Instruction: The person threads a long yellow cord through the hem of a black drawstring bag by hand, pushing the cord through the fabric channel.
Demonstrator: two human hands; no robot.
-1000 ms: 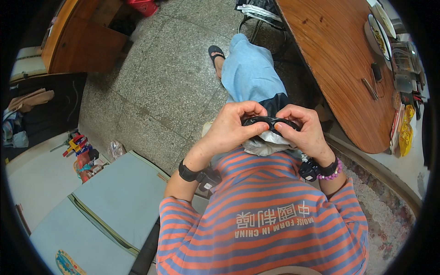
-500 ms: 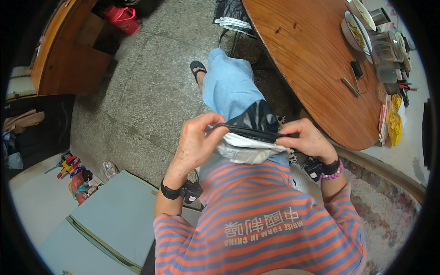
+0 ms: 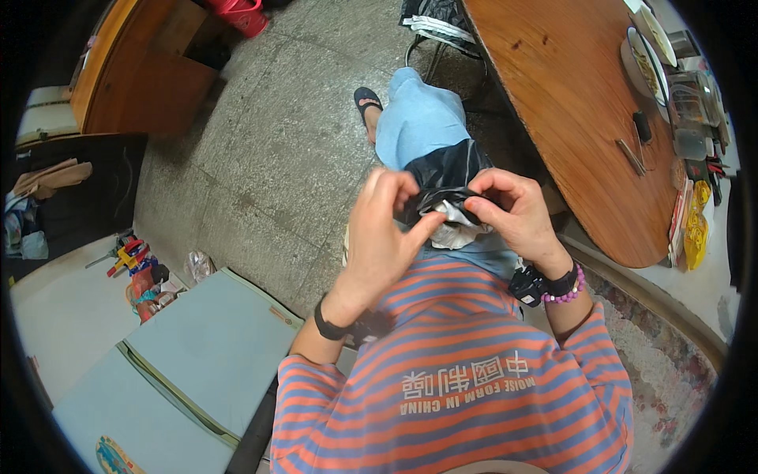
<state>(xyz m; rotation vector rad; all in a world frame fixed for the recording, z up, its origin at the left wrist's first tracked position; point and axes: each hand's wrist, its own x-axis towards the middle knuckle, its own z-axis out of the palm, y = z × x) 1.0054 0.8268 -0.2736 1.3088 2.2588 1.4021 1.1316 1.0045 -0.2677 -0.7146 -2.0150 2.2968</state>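
On my lap lies a shiny black piece of cloth (image 3: 450, 163) with a white lining (image 3: 456, 235) showing at its near edge. Its black edge is bunched up between my two hands. My right hand (image 3: 517, 213) pinches this edge between thumb and fingers. On the left side, my left hand (image 3: 379, 241) is curled round the bunched edge, its thumb against the white lining and its fingertips slightly blurred at the black part. Light blue trousers (image 3: 422, 118) are under the cloth. Whether it is a bag or a garment, I cannot tell.
A wooden table (image 3: 568, 118) stands at the right, holding a bowl (image 3: 643, 67), clear containers (image 3: 695, 103) and a yellow packet (image 3: 696, 225). Another black-and-white piece (image 3: 438, 28) hangs on a chair ahead. At the left are a pale blue cabinet (image 3: 213, 347) and a red bucket (image 3: 243, 16).
My hands have come closer together, and the edge that was stretched straight between them is now bunched. My left hand has moved right and its grip has shifted.
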